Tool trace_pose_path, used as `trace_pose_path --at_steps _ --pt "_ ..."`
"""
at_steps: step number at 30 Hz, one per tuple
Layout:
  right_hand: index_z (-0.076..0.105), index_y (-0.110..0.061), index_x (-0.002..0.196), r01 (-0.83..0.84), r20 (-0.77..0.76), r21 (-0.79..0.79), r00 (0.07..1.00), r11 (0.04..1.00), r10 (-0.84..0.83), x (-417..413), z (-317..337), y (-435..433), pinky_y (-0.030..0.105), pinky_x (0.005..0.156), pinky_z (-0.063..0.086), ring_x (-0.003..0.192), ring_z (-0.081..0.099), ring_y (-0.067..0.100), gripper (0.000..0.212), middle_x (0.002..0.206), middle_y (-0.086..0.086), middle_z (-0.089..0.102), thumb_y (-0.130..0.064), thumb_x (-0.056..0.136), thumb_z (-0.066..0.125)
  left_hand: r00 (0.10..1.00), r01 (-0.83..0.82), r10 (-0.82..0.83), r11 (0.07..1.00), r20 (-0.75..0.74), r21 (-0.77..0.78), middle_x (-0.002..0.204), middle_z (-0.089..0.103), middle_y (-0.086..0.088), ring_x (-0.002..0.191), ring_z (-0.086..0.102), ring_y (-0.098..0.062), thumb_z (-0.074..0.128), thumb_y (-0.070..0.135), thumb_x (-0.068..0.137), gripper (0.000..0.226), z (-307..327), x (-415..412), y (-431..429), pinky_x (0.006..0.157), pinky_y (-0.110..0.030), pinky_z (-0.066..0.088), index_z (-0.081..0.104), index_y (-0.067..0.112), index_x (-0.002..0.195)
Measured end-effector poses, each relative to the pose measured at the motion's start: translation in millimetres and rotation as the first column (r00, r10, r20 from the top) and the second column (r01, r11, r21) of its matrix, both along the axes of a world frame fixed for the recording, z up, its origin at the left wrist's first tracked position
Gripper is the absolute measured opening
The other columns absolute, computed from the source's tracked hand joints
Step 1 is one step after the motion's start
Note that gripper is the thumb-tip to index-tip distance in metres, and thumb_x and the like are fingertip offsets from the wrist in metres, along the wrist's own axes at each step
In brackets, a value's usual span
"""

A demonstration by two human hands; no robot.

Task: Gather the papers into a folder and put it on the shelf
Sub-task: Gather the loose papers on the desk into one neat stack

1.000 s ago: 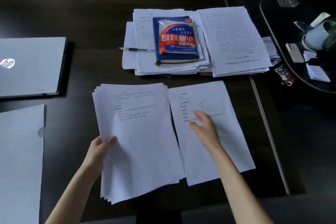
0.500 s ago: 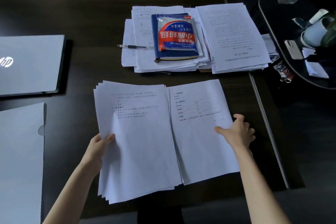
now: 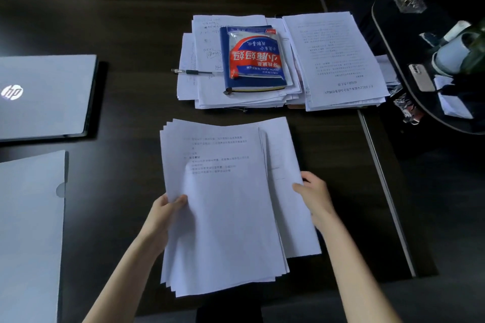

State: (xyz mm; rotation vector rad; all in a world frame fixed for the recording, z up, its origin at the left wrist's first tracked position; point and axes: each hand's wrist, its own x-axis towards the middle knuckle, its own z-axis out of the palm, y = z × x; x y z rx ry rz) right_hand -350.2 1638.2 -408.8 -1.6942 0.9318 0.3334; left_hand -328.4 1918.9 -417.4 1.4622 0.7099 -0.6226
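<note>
In the lower middle of the frame, a fanned stack of white printed paper sheets lies over the dark wooden table. The left hand pinches the stack's left edge, thumb on top and fingers underneath, closed on the sheets. To the right, a single white printed sheet sits partly tucked under the stack's right side, so only its right strip shows. The right hand grips that sheet's right edge, thumb resting on top and fingers curled behind it, closed on the paper.

At the lower left edge of the frame lies a translucent pale-blue plastic folder with a thumb notch on its right side, flat on the table and well apart from the stack. Above it, at the middle left, rests a closed grey laptop with a round logo.

In the upper middle, an untidy pile of white documents spreads across the table; a blue notebook lies on it, with a red and blue packet on top of the notebook. A black pen rests at the pile's left edge. A dark round side table with clutter fills the upper right
</note>
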Motion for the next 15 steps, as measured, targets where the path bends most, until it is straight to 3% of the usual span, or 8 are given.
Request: trace_pose_path --at_steps 3,6,9,13,15 --pt "0.065 -0.01 0.106 0.058 -0.015 0.281 0.998 0.958 -0.056 0.3 -3.0 18.3 0.035 0.075 0.052 0.089 0.065 0.028 0.03 0.099 0.013 0.07 0.0 0.085 0.047 1.0 -0.023 0.023 1.0 0.0 0.002 0.08 0.062 -0.012 0.07 0.057 -0.027 0.051 0.006 0.088 0.007 0.2 -0.1 -15.2 0.07 -0.037 0.048 0.058 0.008 0.086" --pt "0.065 -0.008 0.104 0.046 -0.049 0.384 0.998 0.922 -0.029 1.3 -6.8 32.0 0.034 0.076 0.045 0.085 0.059 0.025 0.029 0.095 0.014 0.067 -0.017 0.079 0.055 1.0 -0.018 0.017 0.999 0.019 0.043 0.078 0.061 -0.011 0.068 0.056 -0.025 0.051 0.004 0.087 0.012 -1.2 1.8 -22.3 0.067 -0.036 0.047 0.057 0.01 0.08" --pt "0.06 -0.01 0.116 -0.001 -0.011 0.374 1.0 0.927 0.006 3.1 -11.2 39.9 0.036 0.094 0.048 0.102 0.063 0.021 0.034 0.112 0.004 0.067 -0.028 0.088 0.051 0.995 0.05 -0.064 0.982 0.071 0.181 0.08 0.061 -0.013 0.069 0.055 -0.027 0.051 0.008 0.082 0.009 -4.4 2.7 -20.8 0.068 -0.039 0.048 0.058 0.009 0.077" --pt "0.06 -0.022 0.102 -0.138 0.093 0.292 0.989 0.946 0.116 3.8 -6.7 46.9 0.019 0.072 0.053 0.088 0.066 0.009 0.028 0.101 -0.003 0.069 -0.001 0.085 0.052 0.963 0.154 -0.219 0.925 0.158 0.346 0.077 0.062 -0.008 0.066 0.055 -0.022 0.051 0.015 0.077 0.017 1.4 1.2 -20.3 0.057 -0.028 0.046 0.058 0.006 0.09" --pt "0.058 -0.029 0.098 -0.149 0.134 0.231 0.984 0.961 0.12 4.2 -5.8 49.5 0.021 0.076 0.051 0.092 0.065 0.011 0.034 0.104 -0.004 0.068 0.0 0.084 0.05 0.942 0.117 -0.24 0.89 0.235 0.442 0.074 0.057 -0.004 0.063 0.05 -0.019 0.051 0.009 0.083 0.008 3.9 1.7 -20.9 0.049 -0.018 0.041 0.055 0.006 0.089"
